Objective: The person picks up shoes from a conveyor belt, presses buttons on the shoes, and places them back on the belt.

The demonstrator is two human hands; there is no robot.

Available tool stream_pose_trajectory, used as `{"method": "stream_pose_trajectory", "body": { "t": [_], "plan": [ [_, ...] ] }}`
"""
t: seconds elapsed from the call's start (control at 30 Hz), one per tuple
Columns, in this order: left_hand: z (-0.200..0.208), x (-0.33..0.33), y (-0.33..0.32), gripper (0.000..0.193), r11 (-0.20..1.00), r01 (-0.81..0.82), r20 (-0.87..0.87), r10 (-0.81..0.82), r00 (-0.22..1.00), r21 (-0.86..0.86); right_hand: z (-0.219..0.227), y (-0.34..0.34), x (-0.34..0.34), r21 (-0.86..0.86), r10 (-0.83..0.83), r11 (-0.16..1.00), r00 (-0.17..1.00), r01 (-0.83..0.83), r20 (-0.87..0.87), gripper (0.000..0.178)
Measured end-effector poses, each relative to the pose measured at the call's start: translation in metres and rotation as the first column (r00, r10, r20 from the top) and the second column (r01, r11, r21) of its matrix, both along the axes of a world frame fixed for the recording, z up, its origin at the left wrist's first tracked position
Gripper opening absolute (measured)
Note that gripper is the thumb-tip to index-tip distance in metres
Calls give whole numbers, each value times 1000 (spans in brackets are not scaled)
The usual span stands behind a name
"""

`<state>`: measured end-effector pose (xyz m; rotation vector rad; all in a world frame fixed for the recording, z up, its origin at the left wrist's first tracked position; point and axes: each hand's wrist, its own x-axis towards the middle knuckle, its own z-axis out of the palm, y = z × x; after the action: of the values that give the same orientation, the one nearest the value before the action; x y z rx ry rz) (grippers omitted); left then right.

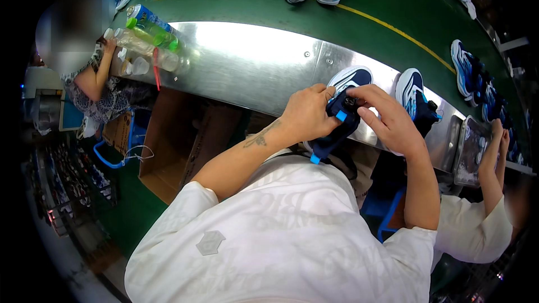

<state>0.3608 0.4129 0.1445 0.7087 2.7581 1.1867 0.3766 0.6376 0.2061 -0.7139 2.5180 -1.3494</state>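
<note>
A navy sneaker point(349, 125) with a white and pale-blue toe lies at the near edge of the steel ledge, heel toward me. My left hand point(306, 113) grips its left side, fingers closed round the upper by the tongue. A round black dial point(350, 101) sits on the tongue, just above a bright blue tab point(341, 116). Thumb and fingers of my right hand point(387, 119) are bent closed around the dial, partly covering it. Right of that hand, a matching sneaker point(414, 99) with its own black dial rests on the ledge.
The steel ledge point(236, 62) borders a green conveyor belt point(241, 3) carrying several sneakers. Bottles point(149, 31) and plastic cups stand at the ledge's left end. Co-workers sit at both sides; the right one's hands are over a metal tray point(470, 148). A cardboard box point(182, 140) lies below the ledge.
</note>
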Motion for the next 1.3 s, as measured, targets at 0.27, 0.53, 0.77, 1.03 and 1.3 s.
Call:
{"method": "stream_pose_trajectory", "body": {
  "t": [0.27,0.53,0.77,1.03,1.3],
  "plan": [
    [-18,6,3,56,993,-78,-130,89,988,87,-4,-28,-9,527,60,845,964,90,-261,29],
    [-15,4,1,44,994,-66,-126,77,989,92,-1,-35,-18,522,79,846,944,107,-321,34],
    [-9,3,-3,46,994,-59,-124,70,990,87,9,-28,-19,392,136,916,859,81,-494,43],
    [-9,0,-8,47,998,-36,-104,41,994,52,15,-29,-18,417,97,907,937,56,-336,29],
    [-6,-3,-10,48,998,-37,-101,41,994,44,14,-34,-19,451,63,890,961,68,-270,30]
  ]
}}
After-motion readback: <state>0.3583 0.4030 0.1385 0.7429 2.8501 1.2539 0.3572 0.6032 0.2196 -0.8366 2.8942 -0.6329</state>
